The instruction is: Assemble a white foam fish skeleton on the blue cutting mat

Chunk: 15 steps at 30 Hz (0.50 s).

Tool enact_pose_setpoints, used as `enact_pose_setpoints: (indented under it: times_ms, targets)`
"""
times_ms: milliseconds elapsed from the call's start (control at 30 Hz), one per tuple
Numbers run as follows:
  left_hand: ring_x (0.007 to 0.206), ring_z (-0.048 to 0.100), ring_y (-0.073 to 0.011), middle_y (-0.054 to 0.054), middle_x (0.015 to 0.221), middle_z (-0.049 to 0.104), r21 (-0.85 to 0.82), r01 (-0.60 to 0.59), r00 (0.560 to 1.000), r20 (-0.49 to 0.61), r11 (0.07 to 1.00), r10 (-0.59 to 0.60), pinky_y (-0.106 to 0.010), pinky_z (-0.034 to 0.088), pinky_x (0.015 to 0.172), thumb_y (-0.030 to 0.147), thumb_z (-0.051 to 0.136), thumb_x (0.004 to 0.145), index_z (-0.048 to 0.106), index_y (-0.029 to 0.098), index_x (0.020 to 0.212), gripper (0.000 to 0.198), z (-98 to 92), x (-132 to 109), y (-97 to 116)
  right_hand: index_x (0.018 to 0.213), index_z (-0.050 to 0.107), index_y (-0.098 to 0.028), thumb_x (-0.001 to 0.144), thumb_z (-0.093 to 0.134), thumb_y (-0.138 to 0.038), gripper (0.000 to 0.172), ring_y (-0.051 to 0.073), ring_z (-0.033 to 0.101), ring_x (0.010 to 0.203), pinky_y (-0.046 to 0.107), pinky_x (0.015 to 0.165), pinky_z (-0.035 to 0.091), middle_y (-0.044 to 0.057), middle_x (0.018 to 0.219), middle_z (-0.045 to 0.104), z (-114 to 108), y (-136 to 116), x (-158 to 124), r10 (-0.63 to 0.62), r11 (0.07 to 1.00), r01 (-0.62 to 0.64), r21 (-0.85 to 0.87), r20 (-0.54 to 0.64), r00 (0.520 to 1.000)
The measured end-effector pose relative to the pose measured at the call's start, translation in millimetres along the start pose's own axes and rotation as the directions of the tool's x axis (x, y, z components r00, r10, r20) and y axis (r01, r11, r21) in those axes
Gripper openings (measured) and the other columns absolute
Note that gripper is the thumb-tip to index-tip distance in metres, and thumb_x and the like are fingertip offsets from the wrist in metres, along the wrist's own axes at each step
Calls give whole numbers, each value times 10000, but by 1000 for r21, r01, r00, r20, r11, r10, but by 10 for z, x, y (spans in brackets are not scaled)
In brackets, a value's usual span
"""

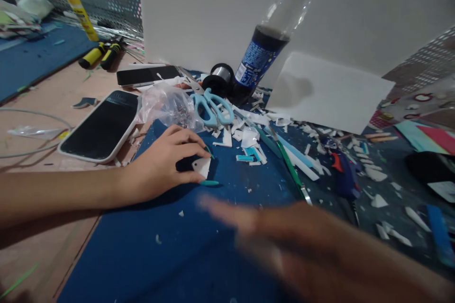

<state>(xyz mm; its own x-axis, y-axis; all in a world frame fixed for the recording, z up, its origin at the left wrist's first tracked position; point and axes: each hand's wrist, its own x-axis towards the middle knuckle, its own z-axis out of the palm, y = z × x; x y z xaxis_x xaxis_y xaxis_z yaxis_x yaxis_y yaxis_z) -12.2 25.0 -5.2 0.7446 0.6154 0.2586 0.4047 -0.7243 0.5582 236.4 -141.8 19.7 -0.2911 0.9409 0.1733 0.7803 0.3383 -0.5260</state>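
Note:
My left hand [165, 163] rests on the blue cutting mat [170, 251]. Its thumb and fingertips, with long teal nails, pinch a small white piece [202, 167] that has a little dark hole near one corner. Smeared by motion, my right hand [284, 236] hovers over the front of the mat, apart from the left; whether it holds anything cannot be made out. A green-handled craft knife [289, 165] lies on the mat beyond the right hand. Light-blue scissors [212, 106] lie behind the left hand, by a crumpled clear plastic bag [167, 104].
White offcuts [250, 137] litter the mat. A leaning cola bottle [261, 52] and a black spool [220, 78] stand before a white board [213, 9]. Two phones, one in a white case [101, 128], lie at left, near yellow-black pliers [101, 54] and a glue stick [80, 12].

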Motion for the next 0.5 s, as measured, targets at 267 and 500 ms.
enact_pose_setpoints:
  times_ms: [267,500]
  targets:
    - [1067,517,-261,-47,1158,669,112,13,1000,-25,994,-11,-448,438,942,290,675,820,695,234,1089,275,26,-14,-24,1076,704,-253,835,608,-323,269,277,672,991,440,811,553,62,1099,712,-447,45,1085,103,979,-129,-161,-157,982]
    - [1024,541,-276,-33,1151,700,252,-65,994,-66,966,84,-417,513,850,267,715,784,728,204,1044,268,49,-30,-26,1007,646,-217,799,635,-314,229,243,632,883,368,717,505,75,1074,659,-546,199,1120,199,934,-152,-322,119,973]
